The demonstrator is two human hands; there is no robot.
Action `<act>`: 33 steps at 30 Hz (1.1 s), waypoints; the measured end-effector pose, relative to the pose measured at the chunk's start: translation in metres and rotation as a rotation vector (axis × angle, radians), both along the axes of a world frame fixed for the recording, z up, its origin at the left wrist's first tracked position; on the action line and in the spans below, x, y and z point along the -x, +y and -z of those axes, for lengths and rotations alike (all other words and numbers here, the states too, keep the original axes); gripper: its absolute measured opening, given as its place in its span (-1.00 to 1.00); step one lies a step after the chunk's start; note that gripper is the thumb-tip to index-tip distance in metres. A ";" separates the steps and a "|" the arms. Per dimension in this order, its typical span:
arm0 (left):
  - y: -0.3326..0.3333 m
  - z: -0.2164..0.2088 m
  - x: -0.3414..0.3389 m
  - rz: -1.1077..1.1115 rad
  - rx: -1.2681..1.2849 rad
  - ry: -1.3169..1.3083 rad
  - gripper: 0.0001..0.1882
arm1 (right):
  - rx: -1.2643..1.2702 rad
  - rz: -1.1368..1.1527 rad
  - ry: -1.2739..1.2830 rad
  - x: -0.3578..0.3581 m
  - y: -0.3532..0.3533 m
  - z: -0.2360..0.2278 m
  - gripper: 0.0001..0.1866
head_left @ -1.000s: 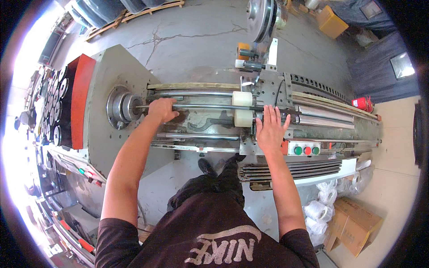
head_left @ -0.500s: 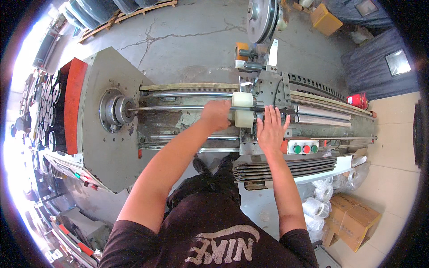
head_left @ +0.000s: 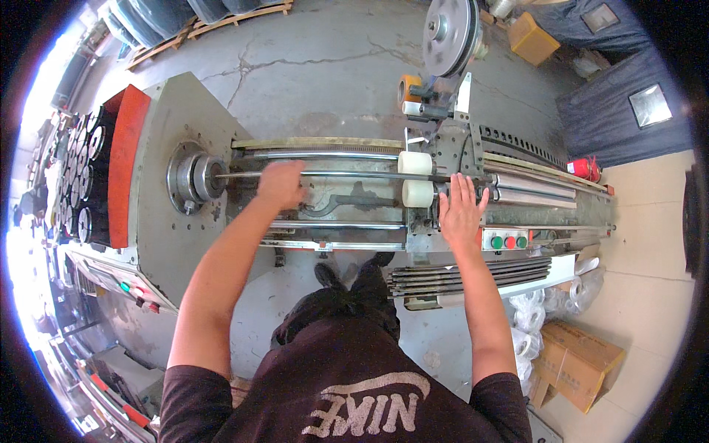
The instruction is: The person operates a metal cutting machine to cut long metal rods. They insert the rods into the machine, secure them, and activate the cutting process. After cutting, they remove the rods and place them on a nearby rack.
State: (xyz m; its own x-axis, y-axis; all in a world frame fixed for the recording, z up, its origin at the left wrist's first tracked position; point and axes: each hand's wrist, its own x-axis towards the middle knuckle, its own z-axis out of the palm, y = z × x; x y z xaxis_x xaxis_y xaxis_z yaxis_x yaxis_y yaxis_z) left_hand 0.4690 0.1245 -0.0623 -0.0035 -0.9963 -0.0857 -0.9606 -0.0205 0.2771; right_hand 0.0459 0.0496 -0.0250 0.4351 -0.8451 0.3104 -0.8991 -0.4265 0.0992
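Note:
A long thin metal rod (head_left: 354, 174) runs across the machine, its left end in the round chuck (head_left: 209, 176) on the grey headstock. My left hand (head_left: 282, 184) is closed around this rod, a short way right of the chuck; its fingertips are partly hidden. Further right, the rod passes between two white rollers (head_left: 418, 194) on the metal carriage (head_left: 443, 151). Just right of these rollers my right hand (head_left: 462, 210) lies with fingers outstretched over the rod's right part and the carriage. It grips nothing that I can see.
A control box (head_left: 505, 241) with green and red buttons sits below my right hand. Several dark rods (head_left: 473, 277) lie on a ledge nearer me. A large wheel (head_left: 447, 33) stands beyond the carriage. An open cardboard box (head_left: 580, 362) rests at the lower right.
My left hand has moved left along the rod, away from the white rollers toward the chuck. The carriage, rollers and my right hand appear slightly further right.

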 end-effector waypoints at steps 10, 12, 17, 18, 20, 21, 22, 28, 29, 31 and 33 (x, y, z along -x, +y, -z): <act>0.029 -0.013 -0.085 -0.277 -0.244 -0.100 -0.34 | -0.063 0.037 -0.018 0.006 -0.007 0.006 -0.42; 0.025 -0.011 -0.079 -0.268 -0.254 -0.091 -0.32 | -0.070 0.026 -0.039 0.006 -0.006 0.007 -0.41; -0.004 -0.008 -0.029 -0.214 -0.345 -0.101 -0.31 | -0.133 -0.022 -0.082 0.007 -0.010 0.010 -0.39; -0.008 -0.007 -0.018 -0.195 -0.326 -0.118 -0.31 | -0.133 -0.038 -0.085 0.006 -0.011 0.010 -0.39; -0.015 -0.005 0.007 -0.145 -0.289 -0.148 -0.33 | -0.136 -0.061 -0.090 0.005 -0.009 0.005 -0.41; -0.020 -0.005 0.020 -0.163 -0.285 -0.135 -0.37 | -0.139 -0.069 -0.101 0.005 -0.008 0.006 -0.40; -0.025 -0.009 0.035 -0.162 -0.293 -0.124 -0.37 | -0.141 -0.084 -0.114 0.005 -0.009 0.006 -0.40; -0.053 -0.007 0.119 -0.120 -0.197 -0.058 -0.37 | -0.198 -0.118 -0.122 0.018 -0.015 0.005 -0.37; -0.059 -0.013 0.136 -0.103 -0.189 -0.043 -0.37 | -0.194 -0.120 -0.127 0.020 -0.016 0.006 -0.38; -0.069 -0.016 0.163 -0.073 -0.173 -0.019 -0.36 | -0.189 -0.123 -0.133 0.025 -0.018 0.005 -0.38; -0.077 -0.012 0.187 -0.052 -0.160 -0.003 -0.34 | -0.196 -0.129 -0.135 0.026 -0.019 0.002 -0.37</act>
